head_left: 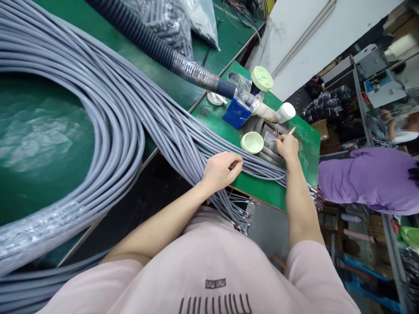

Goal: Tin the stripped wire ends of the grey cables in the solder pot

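Observation:
My left hand (224, 169) is curled closed above a long bundle of grey cables (183, 135), and what lies inside its fingers is hidden. Over a small square metal pot (270, 137) on the green bench, my right hand (288, 146) pinches thin wires (276, 134) whose tips show at its fingertips. A pale stick (292, 130) juts out just behind that hand. Left of the pot stands a pale green round tub (252, 142). Below my left hand hang cable ends (242, 218) with coloured wires; more ends (317, 197) fan out beyond my right forearm.
A ribbed hose (196, 74) runs past a blue box (237, 112) to a nozzle beside the pot. Nearby are a white jar (286, 112) and a green-lidded container (262, 78). A large cable coil (108, 126) covers the left table. A person in purple (369, 179) is at right.

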{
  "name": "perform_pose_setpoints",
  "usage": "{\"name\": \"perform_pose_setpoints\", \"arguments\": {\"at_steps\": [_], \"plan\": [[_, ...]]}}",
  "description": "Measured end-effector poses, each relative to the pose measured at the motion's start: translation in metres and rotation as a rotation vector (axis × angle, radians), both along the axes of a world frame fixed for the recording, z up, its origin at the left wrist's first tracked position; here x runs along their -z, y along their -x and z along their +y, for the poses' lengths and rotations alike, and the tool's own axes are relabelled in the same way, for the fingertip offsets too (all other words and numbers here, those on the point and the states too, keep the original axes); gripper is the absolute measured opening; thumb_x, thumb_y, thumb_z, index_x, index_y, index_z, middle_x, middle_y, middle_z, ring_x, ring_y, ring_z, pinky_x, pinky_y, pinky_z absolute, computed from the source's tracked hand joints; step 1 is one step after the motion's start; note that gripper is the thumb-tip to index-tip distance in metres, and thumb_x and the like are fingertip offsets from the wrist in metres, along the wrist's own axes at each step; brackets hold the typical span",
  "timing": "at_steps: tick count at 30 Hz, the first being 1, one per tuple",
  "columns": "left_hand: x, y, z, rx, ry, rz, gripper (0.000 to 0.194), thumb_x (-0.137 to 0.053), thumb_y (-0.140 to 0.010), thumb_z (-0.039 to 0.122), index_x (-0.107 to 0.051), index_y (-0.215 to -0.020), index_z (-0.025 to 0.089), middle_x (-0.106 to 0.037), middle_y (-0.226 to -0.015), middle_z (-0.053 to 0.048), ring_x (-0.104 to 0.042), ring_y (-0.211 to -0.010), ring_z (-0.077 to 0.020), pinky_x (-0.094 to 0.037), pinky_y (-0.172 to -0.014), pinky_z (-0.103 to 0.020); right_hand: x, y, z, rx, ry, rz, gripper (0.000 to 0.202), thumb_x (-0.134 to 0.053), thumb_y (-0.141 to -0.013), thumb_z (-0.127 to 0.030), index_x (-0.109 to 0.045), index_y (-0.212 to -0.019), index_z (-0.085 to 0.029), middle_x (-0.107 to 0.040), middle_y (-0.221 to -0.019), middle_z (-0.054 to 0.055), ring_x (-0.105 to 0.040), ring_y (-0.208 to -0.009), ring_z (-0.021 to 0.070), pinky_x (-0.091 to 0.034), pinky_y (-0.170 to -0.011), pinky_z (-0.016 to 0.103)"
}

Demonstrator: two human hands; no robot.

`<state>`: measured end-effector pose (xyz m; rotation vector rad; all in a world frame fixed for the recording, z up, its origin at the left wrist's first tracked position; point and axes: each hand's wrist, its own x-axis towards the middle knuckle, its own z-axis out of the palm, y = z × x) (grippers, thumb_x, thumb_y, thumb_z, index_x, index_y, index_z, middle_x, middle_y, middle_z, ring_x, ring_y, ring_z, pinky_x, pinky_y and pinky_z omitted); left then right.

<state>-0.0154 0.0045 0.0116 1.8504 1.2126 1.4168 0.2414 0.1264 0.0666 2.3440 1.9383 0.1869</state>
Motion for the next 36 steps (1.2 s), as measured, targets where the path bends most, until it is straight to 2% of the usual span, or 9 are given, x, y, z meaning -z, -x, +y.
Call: {"name": "perform_pose_setpoints", "arguments": {"at_steps": [11,16,21,26,28,30,33,36], "plan": [[0.0,0.0,-0.001,0.002,0.006,0.006,0.012,-0.054,-0.084,0.018,-0.065,-0.079,0.019,-0.065,-0.07,0.0,-0.058,-0.066,-0.0132,-0.045,-0.068,-0.026,0.006,0.002,0.005,-0.003,0.047,-0.008,0.027,-0.055,-0.084,-0.035,-0.074,-0.095,-0.019,-0.073,-0.098,0.014,-0.067,-0.095,0.0284,-0.048,-0.081,0.036],[-0.001,0.0,0.0,-0.001,0.01,0.005,0.013,-0.054,-0.085,0.019,-0.065,-0.079,0.019,-0.065,-0.069,0.0,-0.058,-0.066,-0.0133,-0.046,-0.068,-0.026,0.006,0.002,0.006,0.001,0.039,0.019,0.025,-0.056,-0.083,-0.034,-0.074,-0.09,-0.019,-0.074,-0.095,0.014,-0.066,-0.093,0.0272,-0.047,-0.079,0.034],[0.001,-0.001,0.0,-0.007,0.011,0.013,0.013,-0.054,-0.084,0.019,-0.066,-0.079,0.019,-0.065,-0.069,-0.001,-0.059,-0.067,-0.0137,-0.046,-0.068,-0.026,-0.011,-0.001,-0.006,-0.054,-0.084,0.142,0.022,-0.058,-0.08,-0.035,-0.071,-0.076,-0.018,-0.071,-0.078,0.01,-0.063,-0.076,0.0229,-0.044,-0.071,0.031],[0.003,0.0,0.001,-0.008,0.008,-0.015,0.012,-0.056,-0.084,0.019,-0.068,-0.081,0.019,-0.066,-0.069,-0.001,-0.059,-0.067,-0.0137,-0.047,-0.068,-0.027,-0.038,0.015,-0.055,-0.208,-0.228,0.468,0.027,-0.057,-0.078,-0.037,-0.057,-0.059,-0.019,-0.048,-0.053,-0.002,-0.046,-0.054,0.0132,-0.034,-0.056,0.026],[0.002,0.0,0.001,0.023,0.032,-0.092,0.011,-0.058,-0.084,0.021,-0.069,-0.082,0.019,-0.066,-0.07,-0.001,-0.059,-0.067,-0.0134,-0.047,-0.067,-0.027,-0.048,0.028,-0.081,-0.241,-0.248,0.606,0.029,-0.057,-0.079,-0.038,-0.051,-0.057,-0.02,-0.041,-0.051,-0.004,-0.039,-0.051,0.0112,-0.03,-0.052,0.025],[0.0,-0.001,0.001,0.068,0.113,-0.26,0.011,-0.061,-0.083,0.025,-0.07,-0.082,0.019,-0.066,-0.071,-0.001,-0.058,-0.066,-0.0129,-0.048,-0.066,-0.027,-0.055,0.044,-0.105,-0.24,-0.243,0.713,0.031,-0.057,-0.08,-0.039,-0.047,-0.057,-0.021,-0.038,-0.05,-0.005,-0.036,-0.048,0.0106,-0.028,-0.049,0.025],[-0.005,-0.012,-0.003,0.208,0.357,-0.636,0.017,-0.07,-0.077,0.031,-0.071,-0.087,0.018,-0.068,-0.075,-0.002,-0.059,-0.067,-0.0122,-0.048,-0.064,-0.026,-0.064,0.066,-0.132,-0.212,-0.214,0.815,0.034,-0.057,-0.082,-0.042,-0.044,-0.057,-0.023,-0.038,-0.047,-0.005,-0.037,-0.045,0.0113,-0.029,-0.047,0.026],[-0.013,-0.03,-0.011,0.443,0.636,-1.011,0.033,-0.078,-0.069,0.03,-0.07,-0.099,0.02,-0.07,-0.085,-0.002,-0.063,-0.074,-0.0126,-0.049,-0.064,-0.024,-0.067,0.083,-0.147,-0.229,-0.19,0.883,0.033,-0.058,-0.083,-0.043,-0.047,-0.058,-0.023,-0.042,-0.047,-0.005,-0.04,-0.044,0.0122,-0.031,-0.046,0.026]]}}
